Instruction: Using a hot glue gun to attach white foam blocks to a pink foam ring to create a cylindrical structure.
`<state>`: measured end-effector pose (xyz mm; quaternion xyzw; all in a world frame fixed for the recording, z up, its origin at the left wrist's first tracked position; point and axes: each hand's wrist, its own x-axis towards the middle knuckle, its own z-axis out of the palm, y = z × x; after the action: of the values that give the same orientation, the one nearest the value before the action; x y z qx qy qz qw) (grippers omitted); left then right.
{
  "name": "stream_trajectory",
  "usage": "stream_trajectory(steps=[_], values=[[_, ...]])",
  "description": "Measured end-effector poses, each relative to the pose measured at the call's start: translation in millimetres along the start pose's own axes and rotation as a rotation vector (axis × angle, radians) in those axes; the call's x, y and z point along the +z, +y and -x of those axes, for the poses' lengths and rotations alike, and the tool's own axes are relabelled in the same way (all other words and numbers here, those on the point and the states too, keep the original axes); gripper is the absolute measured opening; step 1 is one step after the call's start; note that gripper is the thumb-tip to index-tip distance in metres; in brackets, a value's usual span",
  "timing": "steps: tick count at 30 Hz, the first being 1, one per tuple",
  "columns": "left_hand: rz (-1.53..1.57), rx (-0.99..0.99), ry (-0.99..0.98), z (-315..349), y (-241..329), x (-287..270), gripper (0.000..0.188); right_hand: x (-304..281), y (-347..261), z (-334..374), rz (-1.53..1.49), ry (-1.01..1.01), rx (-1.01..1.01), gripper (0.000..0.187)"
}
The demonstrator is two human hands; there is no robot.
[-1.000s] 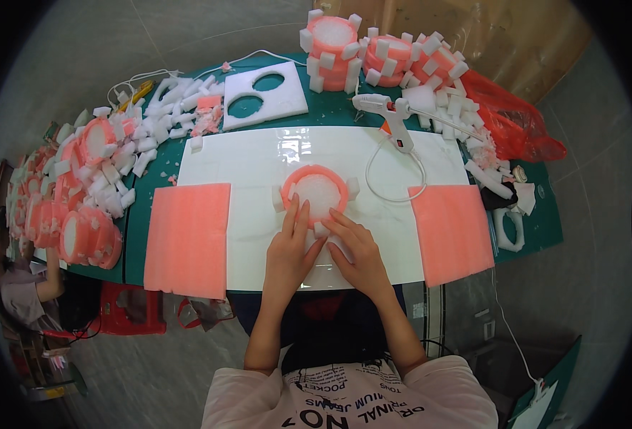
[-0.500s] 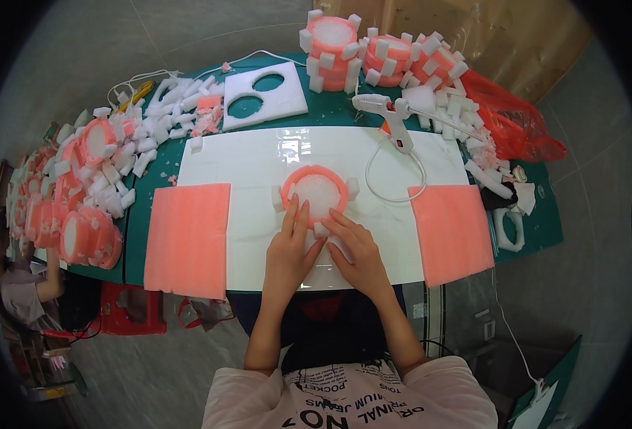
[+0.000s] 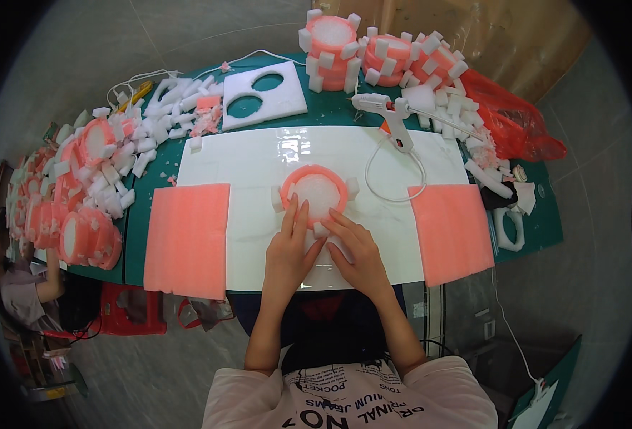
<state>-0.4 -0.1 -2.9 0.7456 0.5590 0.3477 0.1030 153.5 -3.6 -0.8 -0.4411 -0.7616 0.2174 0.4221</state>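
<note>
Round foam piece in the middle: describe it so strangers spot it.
On the green table lies a white board. At its middle sits the round foam piece, a pink rim around a white centre. Unlike the stacked ones beyond, only it lies on the board.

It's foam ring (image 3: 317, 190) mid-board (image 3: 252, 157), left hand (image 3: 287, 247) and right hand (image 3: 355, 247) at its near side, foam sheet (image 3: 187, 239) across the left edge, second sheet (image 3: 453, 234) across the right, glue gun (image 3: 399, 130) behind right, foam slab (image 3: 280, 106) behind left, stacked rings (image 3: 333, 53) farthest back!
</note>
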Motion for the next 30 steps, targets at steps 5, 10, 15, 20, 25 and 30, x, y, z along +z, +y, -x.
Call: stream_trajectory(steps=[5,10,15,20,25,30], values=[[0.011,0.004,0.008,-0.1,-0.4,1.0,0.063,0.4,0.6,0.0,0.005,0.017,-0.027,0.042],[0.01,0.006,0.011,0.0,-0.4,1.1,0.063,-1.5,-1.8,0.1,-0.011,-0.019,0.034,0.043],[0.01,-0.003,0.005,-0.2,0.8,-0.2,0.062,-0.9,-1.4,0.2,-0.013,-0.02,0.031,0.043],[0.01,0.002,0.007,-0.1,-0.2,1.0,0.062,-1.0,-0.7,0.4,-0.009,-0.017,0.025,0.043],[-0.009,-0.003,0.001,0.1,0.0,0.7,0.062,-0.5,-0.7,0.0,-0.011,-0.012,0.022,0.043],[-0.002,0.004,0.009,0.2,-0.2,0.8,0.062,-0.5,-1.0,0.1,-0.007,-0.012,0.022,0.043]])
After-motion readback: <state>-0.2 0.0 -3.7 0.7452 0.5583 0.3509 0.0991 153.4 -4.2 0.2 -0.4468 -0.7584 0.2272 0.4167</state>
